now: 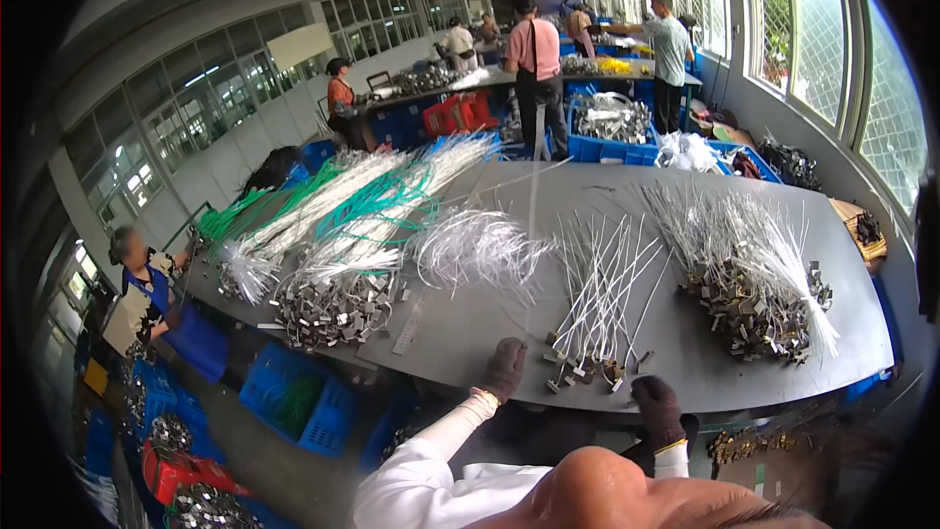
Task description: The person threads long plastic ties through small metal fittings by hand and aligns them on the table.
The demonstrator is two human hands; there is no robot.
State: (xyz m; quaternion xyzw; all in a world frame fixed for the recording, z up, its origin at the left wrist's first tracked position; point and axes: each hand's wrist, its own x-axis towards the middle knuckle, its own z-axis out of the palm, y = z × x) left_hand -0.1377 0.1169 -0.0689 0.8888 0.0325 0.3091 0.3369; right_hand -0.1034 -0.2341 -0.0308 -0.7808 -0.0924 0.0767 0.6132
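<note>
My left hand (506, 369), in a dark knit glove, is closed at the near edge of the grey table (470, 328). Whatever its fingers hold, if anything, is hidden. To the right, my right hand (657, 409), gloved alike, is curled at the same edge; its grip's contents do not show. Between and just beyond both hands lies a loose spread of pale wire cords (609, 284), their small metal end blocks (587, 368) toward me. Farther right is a thick pile of similar wire cords (749, 274). Left of centre sits a tangle of clear strands (478, 250).
Long white and green cord bundles (372, 191) cover the table's left, with heaped metal blocks (338, 309) at their near ends. A ruler-like strip (411, 323) lies alongside. Blue crates (294, 397) stand on the floor at left. A person in a blue apron (162, 299) stands left; others work behind.
</note>
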